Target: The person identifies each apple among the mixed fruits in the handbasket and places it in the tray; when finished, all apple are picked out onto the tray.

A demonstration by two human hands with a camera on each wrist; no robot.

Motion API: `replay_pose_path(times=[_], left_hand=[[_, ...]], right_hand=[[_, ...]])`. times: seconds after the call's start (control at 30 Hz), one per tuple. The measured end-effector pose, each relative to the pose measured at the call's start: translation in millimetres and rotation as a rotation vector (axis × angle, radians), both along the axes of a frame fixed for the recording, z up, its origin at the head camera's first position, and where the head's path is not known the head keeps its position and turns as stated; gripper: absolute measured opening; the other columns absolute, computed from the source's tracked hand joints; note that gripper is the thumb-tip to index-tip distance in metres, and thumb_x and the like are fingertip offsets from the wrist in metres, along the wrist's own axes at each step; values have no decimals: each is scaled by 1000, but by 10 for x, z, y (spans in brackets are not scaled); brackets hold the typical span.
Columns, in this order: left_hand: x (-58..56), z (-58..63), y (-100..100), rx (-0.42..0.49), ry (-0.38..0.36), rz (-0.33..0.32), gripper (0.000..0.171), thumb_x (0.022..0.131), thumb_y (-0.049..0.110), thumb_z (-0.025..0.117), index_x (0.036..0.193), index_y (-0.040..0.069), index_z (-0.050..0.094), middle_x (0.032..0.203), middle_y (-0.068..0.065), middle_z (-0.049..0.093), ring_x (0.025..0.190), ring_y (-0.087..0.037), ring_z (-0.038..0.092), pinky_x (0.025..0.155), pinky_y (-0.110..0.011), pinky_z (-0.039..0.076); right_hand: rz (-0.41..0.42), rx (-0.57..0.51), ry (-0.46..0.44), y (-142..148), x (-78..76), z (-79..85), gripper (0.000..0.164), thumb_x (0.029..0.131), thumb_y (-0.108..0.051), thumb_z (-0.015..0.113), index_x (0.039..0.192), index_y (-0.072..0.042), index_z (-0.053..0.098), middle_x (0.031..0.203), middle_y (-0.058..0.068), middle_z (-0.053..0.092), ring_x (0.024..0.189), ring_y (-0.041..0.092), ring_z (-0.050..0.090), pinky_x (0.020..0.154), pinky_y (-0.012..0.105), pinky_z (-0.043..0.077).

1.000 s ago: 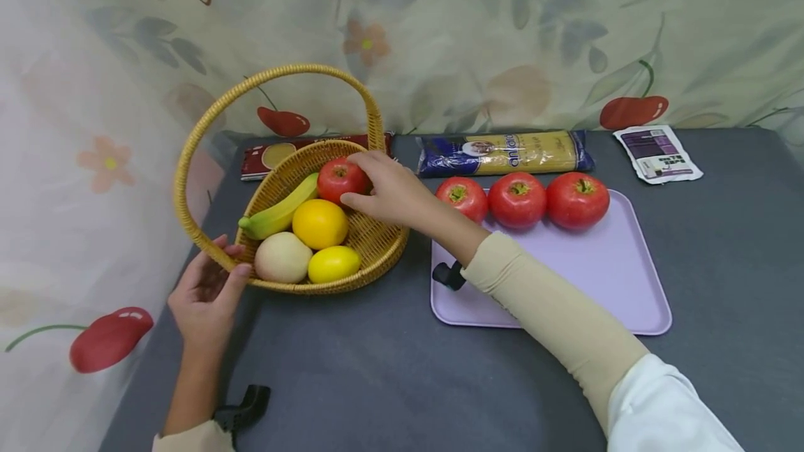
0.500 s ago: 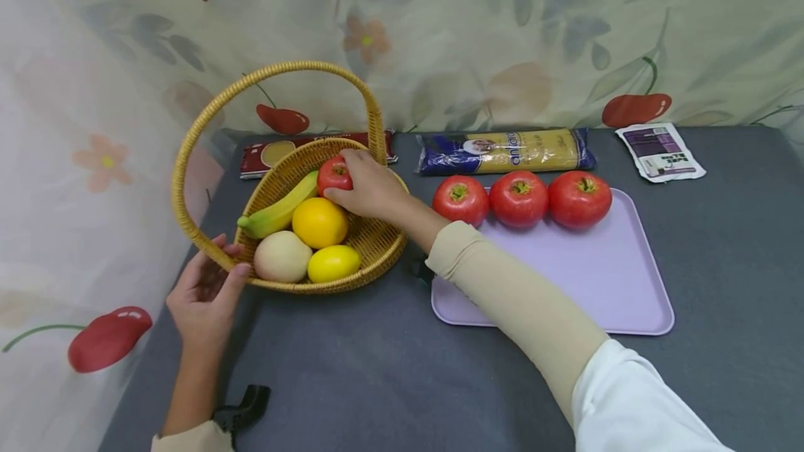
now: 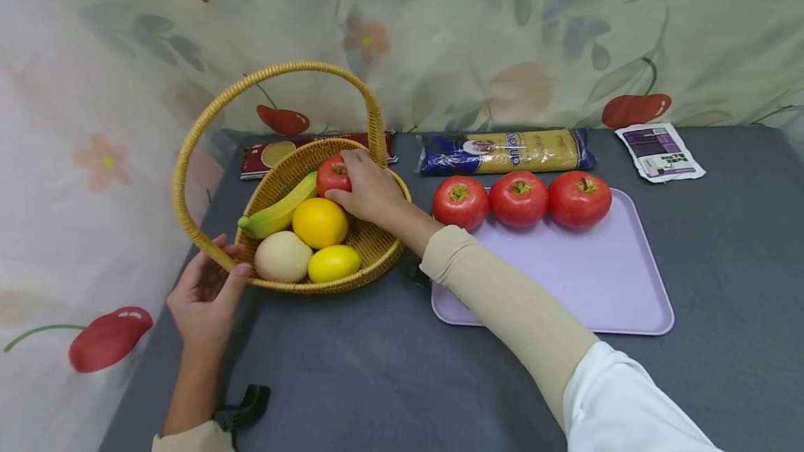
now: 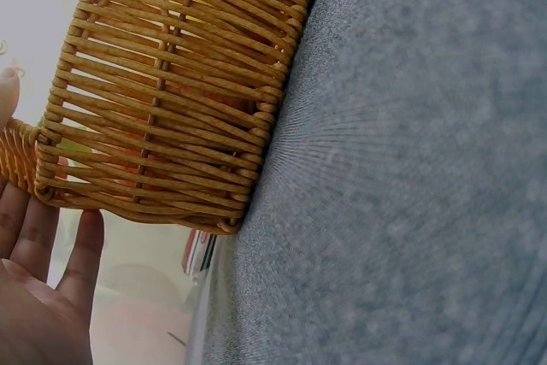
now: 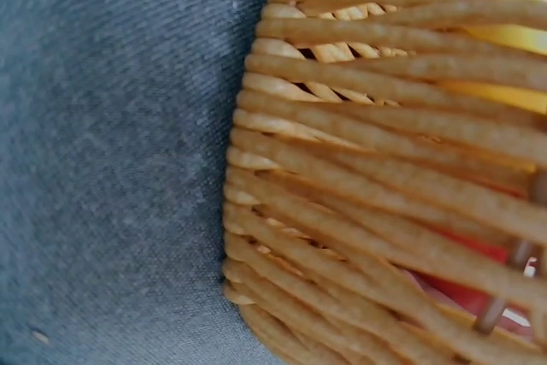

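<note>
A wicker basket point(image 3: 388, 257) with a tall arched handle stands at the left of the table. My left hand point(image 3: 204, 295) holds its near left side at the handle's foot, thumb in front and fingers behind. My right hand point(image 3: 370, 187) reaches over the right rim and grips a red round fruit point(image 3: 333, 174) at the back of the basket. Beside that fruit lie a banana point(image 3: 280, 211), an orange point(image 3: 320, 222), a lemon point(image 3: 334, 264) and a pale round fruit point(image 3: 283, 257). In the right wrist view, the basket's wall point(image 5: 385, 151) hides the right hand.
A lilac tray point(image 3: 578, 284) is on the right, with three red fruits point(image 3: 518, 199) along its back edge. Behind it lie a pasta pack point(image 3: 505, 152) and a white-and-purple packet point(image 3: 661, 152). A dark red pack point(image 3: 254, 160) lies behind the basket. A patterned curtain point(image 3: 471, 40) borders the table.
My right hand has moved slightly left and back with the red fruit, deeper into the basket, then stayed almost still. The left hand keeps its hold on the basket.
</note>
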State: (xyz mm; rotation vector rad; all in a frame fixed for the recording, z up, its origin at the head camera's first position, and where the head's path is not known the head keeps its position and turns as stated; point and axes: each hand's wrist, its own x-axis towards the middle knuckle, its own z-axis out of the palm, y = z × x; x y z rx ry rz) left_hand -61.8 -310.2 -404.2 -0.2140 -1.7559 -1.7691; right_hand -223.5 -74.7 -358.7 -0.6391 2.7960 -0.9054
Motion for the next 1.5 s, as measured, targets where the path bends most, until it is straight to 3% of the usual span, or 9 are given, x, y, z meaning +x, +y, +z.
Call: replay_pose_path(times=[0.43, 0.93, 1.27, 1.5], left_hand=[[0, 35, 34, 3, -2, -5, 44, 80, -24, 65, 123, -17, 61, 108, -23, 70, 99, -24, 70, 85, -23, 56], [11, 116, 102, -17, 3, -21, 43, 81, -23, 66, 123, -17, 61, 107, -24, 69, 98, -24, 69, 84, -23, 56], [7, 87, 74, -18, -8, -1, 43, 81, -23, 66, 123, -16, 62, 108, -24, 69, 99, -24, 69, 85, -22, 56], [16, 58, 51, -1, 17, 0, 42, 80, -23, 65, 121, -19, 61, 106, -24, 70, 98, -24, 70, 85, -22, 56]], right_hand=[[3, -79, 11, 38, -9, -4, 66, 96, -40, 67, 148, -9, 42, 149, 8, 44, 113, 23, 54, 97, 34, 48], [-14, -88, 2, 68, -5, -5, 69, 95, -40, 68, 151, -9, 41, 151, 8, 43, 119, 23, 54, 101, 34, 47], [8, -117, 50, 58, 4, 16, 69, 95, -38, 69, 150, -8, 42, 153, 7, 42, 122, 22, 52, 104, 32, 45], [27, -139, 111, 71, 60, 57, 70, 95, -40, 68, 153, -12, 39, 157, 6, 37, 125, 23, 53, 106, 39, 44]])
